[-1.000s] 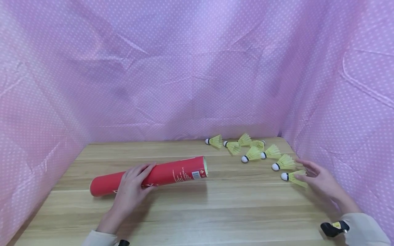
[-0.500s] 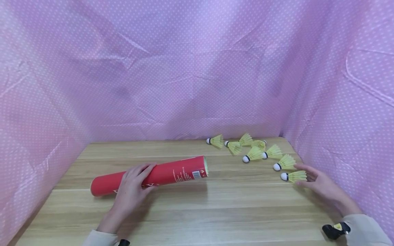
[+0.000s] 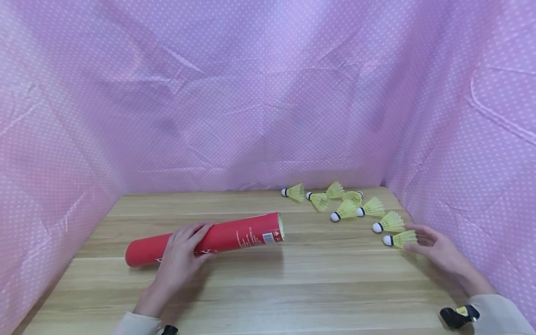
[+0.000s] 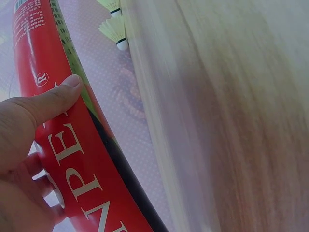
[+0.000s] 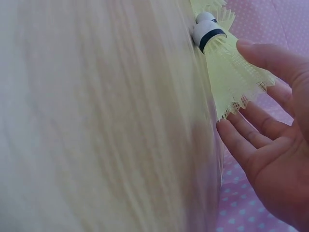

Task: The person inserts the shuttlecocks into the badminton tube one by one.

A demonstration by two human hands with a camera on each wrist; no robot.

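Observation:
My left hand (image 3: 182, 256) grips a red shuttlecock tube (image 3: 243, 235) round its middle, the tube slanting up to the right with its open-looking end that way. In the left wrist view the thumb (image 4: 58, 99) lies across the tube's printed lettering. At the right, my right hand (image 3: 444, 251) is at the skirt of the nearest yellow shuttlecock (image 3: 399, 239), which lies with its white cork pointing left. The right wrist view has the thumb and loosely spread fingers (image 5: 236, 137) on either side of that skirt (image 5: 236, 72); firm contact cannot be made out.
Another shuttlecock (image 3: 389, 222) lies just behind the nearest one. Several more, such as one with its cork to the left (image 3: 344, 211), are scattered towards the back right of the wooden table (image 3: 293, 298). Pink dotted cloth (image 3: 259, 116) encloses the back and sides.
My right hand's thumb and fingers have drawn back slightly from over the nearest shuttlecock's skirt to its rear edge. My left hand keeps its grip on the tube, almost unmoved.

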